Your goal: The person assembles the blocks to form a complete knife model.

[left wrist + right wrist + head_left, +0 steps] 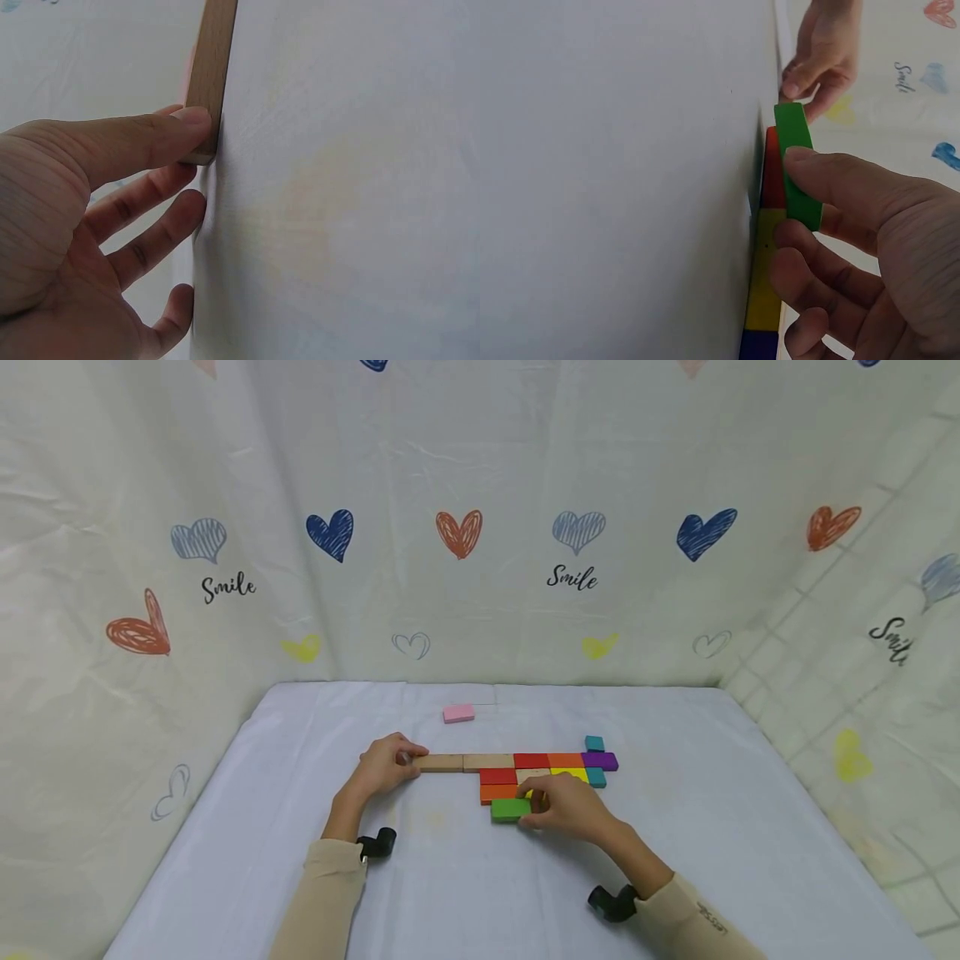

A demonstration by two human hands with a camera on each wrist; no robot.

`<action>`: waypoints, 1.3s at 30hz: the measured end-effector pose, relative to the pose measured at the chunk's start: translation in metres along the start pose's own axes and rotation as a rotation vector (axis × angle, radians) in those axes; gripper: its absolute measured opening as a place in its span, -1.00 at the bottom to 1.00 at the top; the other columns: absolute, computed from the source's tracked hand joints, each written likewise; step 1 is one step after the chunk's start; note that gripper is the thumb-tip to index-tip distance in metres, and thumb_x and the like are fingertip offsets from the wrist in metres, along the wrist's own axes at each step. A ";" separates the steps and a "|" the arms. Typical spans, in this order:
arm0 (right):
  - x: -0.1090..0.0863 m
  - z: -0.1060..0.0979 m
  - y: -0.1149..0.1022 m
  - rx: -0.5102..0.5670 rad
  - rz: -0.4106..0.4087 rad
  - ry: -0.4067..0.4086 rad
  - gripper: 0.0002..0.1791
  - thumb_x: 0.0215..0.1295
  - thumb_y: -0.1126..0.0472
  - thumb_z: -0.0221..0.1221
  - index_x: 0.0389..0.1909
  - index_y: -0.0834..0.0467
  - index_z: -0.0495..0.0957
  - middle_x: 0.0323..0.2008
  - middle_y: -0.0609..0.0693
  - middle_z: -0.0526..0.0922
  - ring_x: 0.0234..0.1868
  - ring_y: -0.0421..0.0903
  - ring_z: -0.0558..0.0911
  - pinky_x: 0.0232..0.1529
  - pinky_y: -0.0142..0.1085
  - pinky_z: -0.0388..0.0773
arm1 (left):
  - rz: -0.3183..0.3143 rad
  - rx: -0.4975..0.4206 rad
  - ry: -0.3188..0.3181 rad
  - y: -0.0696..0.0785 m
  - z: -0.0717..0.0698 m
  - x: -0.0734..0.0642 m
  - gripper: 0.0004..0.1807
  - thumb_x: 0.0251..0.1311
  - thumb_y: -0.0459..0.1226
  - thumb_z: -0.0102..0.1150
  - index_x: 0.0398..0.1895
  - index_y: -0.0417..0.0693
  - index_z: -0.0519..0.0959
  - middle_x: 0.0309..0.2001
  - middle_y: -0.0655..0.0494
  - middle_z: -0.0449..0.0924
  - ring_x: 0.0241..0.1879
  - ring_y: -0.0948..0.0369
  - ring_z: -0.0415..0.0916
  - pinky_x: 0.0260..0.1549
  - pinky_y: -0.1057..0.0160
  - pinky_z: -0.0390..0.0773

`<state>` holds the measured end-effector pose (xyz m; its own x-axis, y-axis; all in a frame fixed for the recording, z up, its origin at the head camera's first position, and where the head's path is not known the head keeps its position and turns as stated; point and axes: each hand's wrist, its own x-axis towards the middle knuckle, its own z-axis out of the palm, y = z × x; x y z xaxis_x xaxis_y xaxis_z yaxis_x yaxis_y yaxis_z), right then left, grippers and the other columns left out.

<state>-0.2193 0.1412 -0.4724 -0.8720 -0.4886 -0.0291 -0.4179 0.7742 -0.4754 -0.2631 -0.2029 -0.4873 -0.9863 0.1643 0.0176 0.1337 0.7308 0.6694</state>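
My left hand [386, 766] is at the left end of a row of blocks. Its thumb and a finger pinch the end of a plain wooden block [442, 764], while the other fingers spread beside it in the left wrist view. In my right hand [568, 807] a green block [508, 811] is pinched between thumb and fingers. The right wrist view shows that green block slightly raised, close against the front of the laid blocks. Just behind it lie an orange block [498, 793] and a red block [497, 776]. My right fingers partly cover a yellow block.
The back row continues with a second wooden block [487, 763], a red, an orange and a purple block [600, 762]. Teal blocks [595, 743] lie around its right end. A pink block [458, 713] lies apart toward the back. White cloth [450, 893] covers the table.
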 end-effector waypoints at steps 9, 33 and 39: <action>0.006 0.004 -0.007 -0.004 0.018 -0.011 -0.61 0.04 -0.01 0.54 -0.10 -0.08 0.69 -0.52 -0.27 0.55 -0.39 -0.26 0.51 -0.34 -0.40 0.47 | 0.005 0.009 0.000 0.000 0.000 0.001 -0.63 0.12 -0.33 0.47 0.01 0.13 0.77 -0.18 0.18 0.61 -0.28 0.23 0.43 -0.10 -0.05 0.20; 0.008 0.005 -0.011 0.036 -0.008 -0.016 -0.72 0.11 0.06 0.51 -0.16 -0.07 0.70 -0.51 -0.27 0.54 -0.38 -0.25 0.51 -0.31 -0.39 0.46 | -0.001 0.014 0.004 0.001 0.000 0.001 -0.64 0.10 -0.34 0.48 0.00 0.12 0.78 -0.19 0.18 0.61 -0.30 0.24 0.43 -0.10 -0.07 0.21; 0.009 0.006 -0.011 0.031 -0.019 -0.018 -0.73 0.12 0.06 0.50 -0.16 -0.08 0.71 -0.50 -0.27 0.54 -0.37 -0.25 0.50 -0.30 -0.38 0.46 | -0.012 0.019 -0.003 0.002 0.000 0.000 -0.64 0.11 -0.34 0.47 0.00 0.12 0.78 -0.18 0.18 0.60 -0.30 0.24 0.43 -0.10 -0.06 0.20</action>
<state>-0.2213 0.1257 -0.4722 -0.8591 -0.5105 -0.0359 -0.4260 0.7522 -0.5026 -0.2633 -0.2015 -0.4862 -0.9875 0.1576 0.0074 0.1238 0.7449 0.6556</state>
